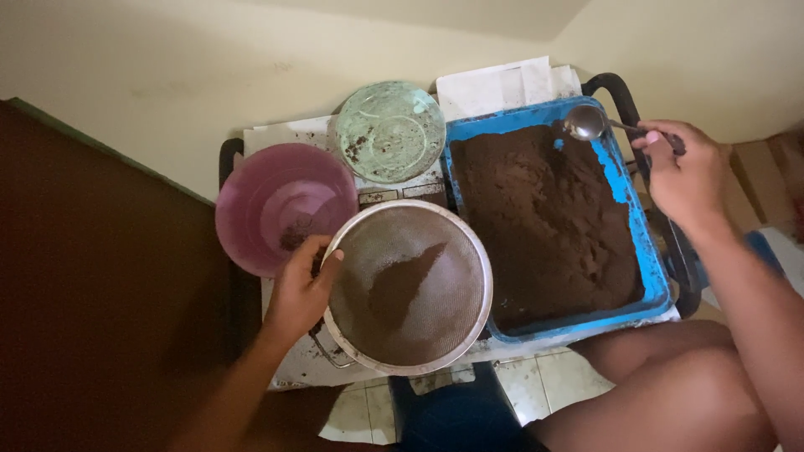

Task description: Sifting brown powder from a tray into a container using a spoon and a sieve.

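A round metal mesh sieve (408, 289) holding a little brown powder is sitting at the table's front, its rim gripped by the left hand (300, 289), while the right hand (688, 172) is pinching a metal spoon (586, 124) over the blue rectangular tray (632, 226) of brown powder, beside a purple plastic bowl (272, 197) and a green glass plate (390, 130).

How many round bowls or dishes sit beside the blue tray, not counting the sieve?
2: a purple bowl at the left, just beyond the left hand that grips the sieve, and a pale green dish behind the sieve. The sieve may hide another below it.
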